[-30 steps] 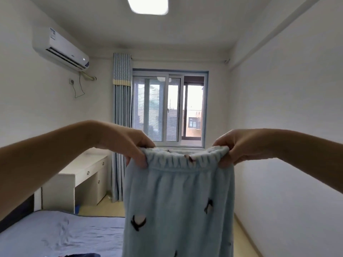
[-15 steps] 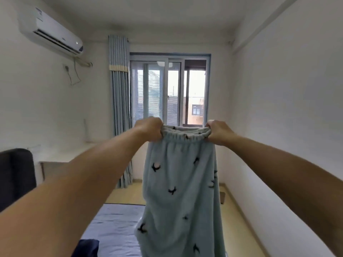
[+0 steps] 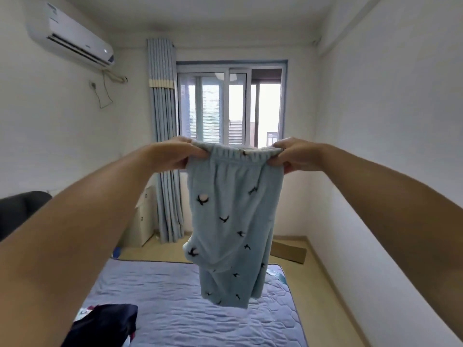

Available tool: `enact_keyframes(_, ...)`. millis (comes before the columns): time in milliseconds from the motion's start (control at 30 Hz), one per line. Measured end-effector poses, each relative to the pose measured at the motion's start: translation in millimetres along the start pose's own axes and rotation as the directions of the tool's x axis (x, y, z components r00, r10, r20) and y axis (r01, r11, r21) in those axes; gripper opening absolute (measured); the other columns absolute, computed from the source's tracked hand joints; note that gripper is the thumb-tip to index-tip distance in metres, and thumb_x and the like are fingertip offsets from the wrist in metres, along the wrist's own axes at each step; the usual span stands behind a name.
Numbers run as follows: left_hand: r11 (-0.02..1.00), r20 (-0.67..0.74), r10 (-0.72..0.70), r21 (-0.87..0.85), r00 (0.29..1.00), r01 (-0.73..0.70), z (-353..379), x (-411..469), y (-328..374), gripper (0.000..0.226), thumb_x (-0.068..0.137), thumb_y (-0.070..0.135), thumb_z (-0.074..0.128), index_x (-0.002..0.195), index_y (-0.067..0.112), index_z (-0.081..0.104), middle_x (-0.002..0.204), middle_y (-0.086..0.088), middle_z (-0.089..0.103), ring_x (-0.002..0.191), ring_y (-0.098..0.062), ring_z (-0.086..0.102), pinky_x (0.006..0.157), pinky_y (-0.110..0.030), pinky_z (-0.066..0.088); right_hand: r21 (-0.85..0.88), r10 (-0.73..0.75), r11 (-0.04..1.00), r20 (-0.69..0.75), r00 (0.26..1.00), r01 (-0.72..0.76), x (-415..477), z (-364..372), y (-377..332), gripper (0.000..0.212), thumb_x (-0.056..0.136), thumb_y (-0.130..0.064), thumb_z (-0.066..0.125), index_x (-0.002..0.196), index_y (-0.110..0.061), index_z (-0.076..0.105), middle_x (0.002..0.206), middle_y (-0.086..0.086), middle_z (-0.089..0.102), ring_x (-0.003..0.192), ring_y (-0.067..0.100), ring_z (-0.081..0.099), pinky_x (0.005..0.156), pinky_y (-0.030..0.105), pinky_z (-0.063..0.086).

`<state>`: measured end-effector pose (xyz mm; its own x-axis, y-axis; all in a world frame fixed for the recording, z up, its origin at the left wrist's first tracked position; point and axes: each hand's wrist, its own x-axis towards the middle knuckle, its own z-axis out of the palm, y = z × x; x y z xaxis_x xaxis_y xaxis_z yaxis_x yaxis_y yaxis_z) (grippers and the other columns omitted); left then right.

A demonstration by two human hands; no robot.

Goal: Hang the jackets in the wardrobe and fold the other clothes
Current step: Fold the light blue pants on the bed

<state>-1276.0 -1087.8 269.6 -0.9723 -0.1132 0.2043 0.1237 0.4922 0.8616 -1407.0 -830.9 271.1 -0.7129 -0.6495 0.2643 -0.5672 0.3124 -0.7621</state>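
The folding part of the job is in hand, I'd say: these are pyjama trousers (image 3: 233,221), pale blue fleece dotted with small dark bird shapes, not a jacket for the wardrobe. They are held up at arm's length by the elastic waistband (image 3: 238,156). The left hand (image 3: 172,155) pinches one end and the right hand (image 3: 295,155) the other, fingers (image 3: 280,147) curled tight over the gathered edge. The legs dangle in the air over the far half of the bed (image 3: 175,296), with the hems clear of the mattress. Next, I'd guess, they want lowering flat onto the bed, one leg laid on the other, then doubling over. There is room beyond the dark garment (image 3: 105,324) heaped at the near left corner. As for writing, the air conditioner (image 3: 72,38) carries a sticker and a small badge, both too small to read, and the trousers show no label.
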Motion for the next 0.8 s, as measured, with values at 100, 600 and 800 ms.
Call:
enact_keyframes(100,0.997,0.041,-0.035,-0.073,0.999,0.038,0.2,-11.0,-0.9,0.012,0.087,0.019,0.064,0.097,0.014,0.068,0.090,-0.001,0.073,0.076,-0.009,0.071,0.062,-0.019,0.055,0.208,0.029,0.977,0.042,0.999,-0.037,-7.7,3.5,6.5,0.012,0.090,0.002,0.055,0.098,-0.002,0.064,0.091,0.008,0.069,0.089,0.021,0.067,0.064,0.023,0.056)
enact_keyframes(600,0.940,0.100,-0.247,0.265,0.964,0.213,-27.9,-36.9,28.0,0.054,0.072,0.038,0.072,0.117,0.010,0.062,0.105,-0.009,0.072,0.090,-0.021,0.071,0.067,-0.029,0.058,0.071,0.047,0.995,0.296,0.954,-0.071,-20.0,0.7,-9.1,0.025,0.093,-0.031,0.058,0.107,-0.012,0.066,0.097,0.003,0.074,0.088,0.015,0.072,0.069,0.025,0.057)
enact_keyframes(800,0.912,0.121,-0.376,0.223,0.919,0.344,-18.2,-27.8,9.7,0.062,0.065,0.040,0.082,0.113,0.007,0.062,0.104,-0.008,0.073,0.092,-0.022,0.071,0.069,-0.030,0.058,0.093,0.153,0.975,0.379,0.913,-0.202,-5.8,4.5,10.3,0.035,0.085,-0.033,0.064,0.111,-0.008,0.064,0.105,0.006,0.072,0.097,0.019,0.070,0.072,0.029,0.057)
